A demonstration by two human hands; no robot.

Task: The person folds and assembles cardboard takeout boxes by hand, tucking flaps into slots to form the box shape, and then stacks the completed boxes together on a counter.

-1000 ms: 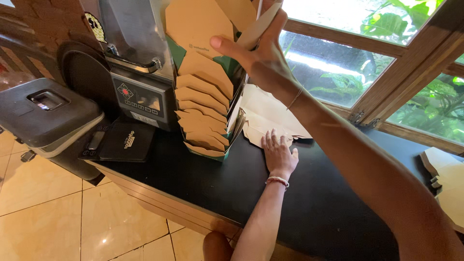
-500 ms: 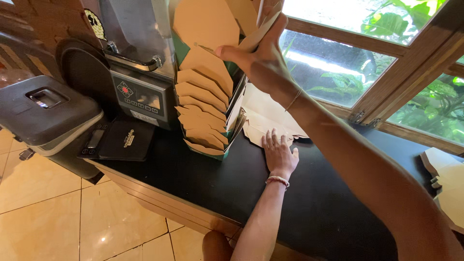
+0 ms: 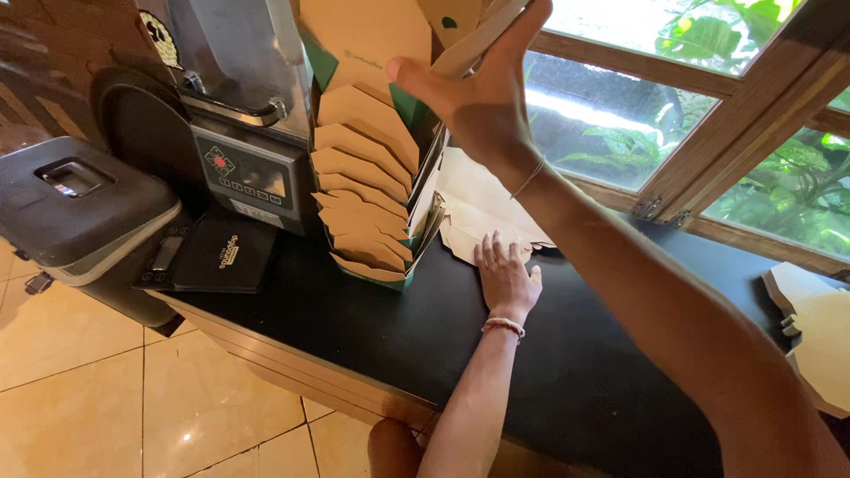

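Observation:
My right hand [image 3: 482,93] is raised at the top of a leaning stack of flat tan cardboard blanks [image 3: 363,190] with green edges. It grips one flat blank [image 3: 474,40] edge-on between thumb and fingers. My left hand [image 3: 506,279], with a beaded bracelet at the wrist, lies flat on the black counter [image 3: 354,319]. Its fingers are spread and the fingertips touch loose tan sheets [image 3: 478,217] lying behind the stack.
A metal machine with a small control panel [image 3: 248,177] stands left of the stack. A grey lidded bin [image 3: 71,199] and a black flat pad [image 3: 221,257] sit at the counter's left end. More tan blanks [image 3: 819,341] lie far right. Wooden window frames [image 3: 753,97] run behind.
My right hand has shifted slightly along the top of the stack with the blank in it. My left hand has stayed flat on the counter.

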